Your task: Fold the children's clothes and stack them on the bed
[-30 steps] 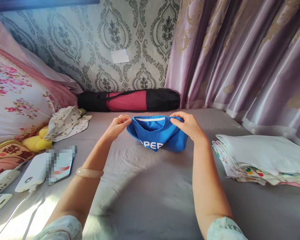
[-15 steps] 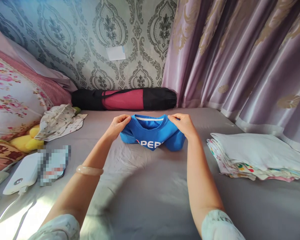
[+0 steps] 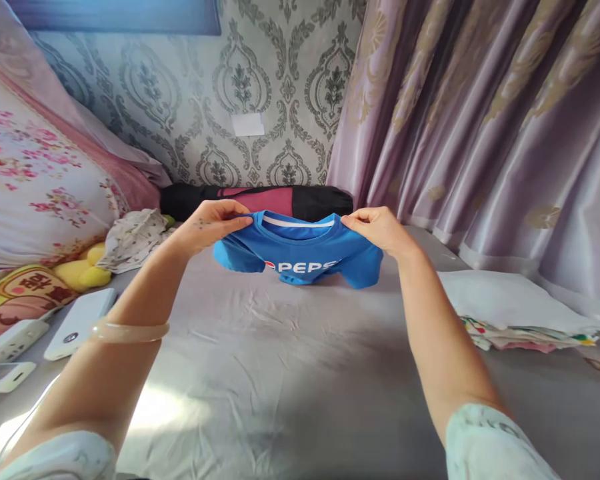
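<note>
A blue T-shirt [image 3: 300, 250] with white lettering across its chest hangs between my hands, its neckline facing up. My left hand [image 3: 213, 225] pinches the shirt at the shoulder left of the collar. On the other side of the collar, my right hand [image 3: 377, 228] grips the opposite shoulder between thumb and fingers. Both short sleeves droop outward. The lower part of the shirt is folded under or hidden behind the chest, close above the grey bed sheet [image 3: 280, 373].
Folded clothes [image 3: 520, 303] lie stacked at the right. A black and red rolled bag [image 3: 265, 199] rests against the wall. To the left are a floral pillow [image 3: 40, 180], a crumpled patterned cloth [image 3: 135, 240], a yellow plush [image 3: 83, 270], a white device [image 3: 80, 325] and a power strip [image 3: 15, 343].
Both hands have risen and spread apart, stretching the shirt wider. More of the lettering shows, and both sleeves hang freer. The camera view has shifted too.
</note>
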A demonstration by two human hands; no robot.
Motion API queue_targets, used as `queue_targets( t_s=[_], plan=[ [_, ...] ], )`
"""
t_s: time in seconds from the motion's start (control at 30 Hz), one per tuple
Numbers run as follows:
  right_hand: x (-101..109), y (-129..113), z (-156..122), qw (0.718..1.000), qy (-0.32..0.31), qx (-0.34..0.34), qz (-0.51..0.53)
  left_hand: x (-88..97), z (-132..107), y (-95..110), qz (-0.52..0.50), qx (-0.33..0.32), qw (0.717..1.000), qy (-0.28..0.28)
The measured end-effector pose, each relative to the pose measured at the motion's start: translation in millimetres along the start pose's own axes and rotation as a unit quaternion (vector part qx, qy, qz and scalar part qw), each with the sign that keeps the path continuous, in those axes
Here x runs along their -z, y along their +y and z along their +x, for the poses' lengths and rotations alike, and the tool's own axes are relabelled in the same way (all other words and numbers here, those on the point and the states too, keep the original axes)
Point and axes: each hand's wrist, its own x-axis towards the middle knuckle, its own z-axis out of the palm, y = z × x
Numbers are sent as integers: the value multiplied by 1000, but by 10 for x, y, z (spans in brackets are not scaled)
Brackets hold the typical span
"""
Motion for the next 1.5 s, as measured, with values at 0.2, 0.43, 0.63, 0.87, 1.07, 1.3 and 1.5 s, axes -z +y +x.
queue_targets(
  t_s=[0.2, 0.43, 0.63, 0.87, 1.07, 1.3, 1.5],
  plan=[
    [521, -763, 123, 998, 9, 53, -17, 297, -5, 655, 69, -145, 980, 117],
    [743, -917, 216, 997, 14, 40, -64, 432, 69, 941, 141, -121, 976, 111],
    [441, -433, 182, 989, -66, 29, -131, 253, 247, 203, 91, -17, 995, 43],
    [73, 146, 135, 971, -52, 45, -229, 22, 287, -544, 99, 16, 994, 47],
    [147, 79, 267, 944, 59, 105, -307, 58, 345, -170, 187, -79, 974, 103],
    [150, -248, 421, 878, 239, 183, -373, -84, 385, 357, 297, -160, 880, 334],
    [120, -260, 451, 852, 300, 181, -389, -98, 517, 131, 304, -150, 871, 355]
  ],
)
